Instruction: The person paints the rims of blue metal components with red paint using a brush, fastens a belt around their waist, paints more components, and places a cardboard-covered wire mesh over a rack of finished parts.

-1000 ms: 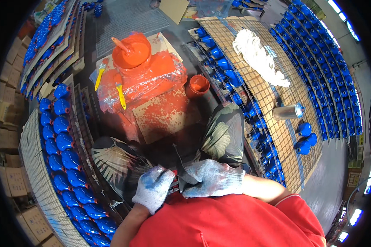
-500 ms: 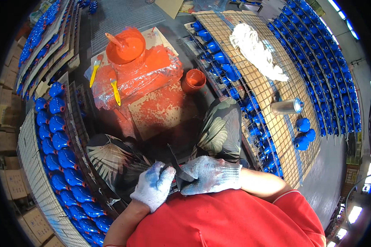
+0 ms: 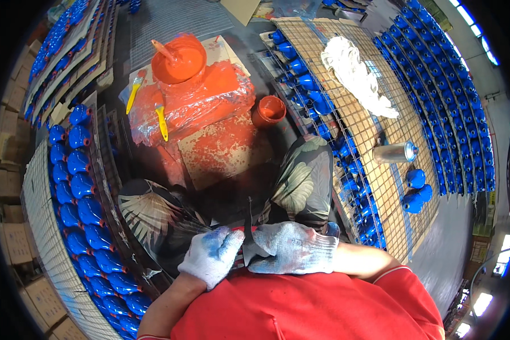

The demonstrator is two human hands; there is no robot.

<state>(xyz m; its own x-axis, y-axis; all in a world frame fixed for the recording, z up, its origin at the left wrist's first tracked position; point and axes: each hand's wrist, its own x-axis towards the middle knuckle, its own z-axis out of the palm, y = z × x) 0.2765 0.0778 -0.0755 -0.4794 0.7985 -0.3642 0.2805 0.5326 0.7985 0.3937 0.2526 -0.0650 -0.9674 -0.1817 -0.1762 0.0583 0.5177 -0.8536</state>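
Hands [image 3: 260, 255] together, hemmed between blue-part racks [image 3: 79, 204].

Blue painted parts [image 3: 82, 204] line wire racks [image 3: 374, 141], with a white rag [image 3: 354, 73] and silver can [image 3: 394, 153].

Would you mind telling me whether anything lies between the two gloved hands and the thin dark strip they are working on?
Nothing visible does. The left hand and the right hand are both already closed on the thin dark strip, which rises between them over the lap. What lies under the gloves is hidden.
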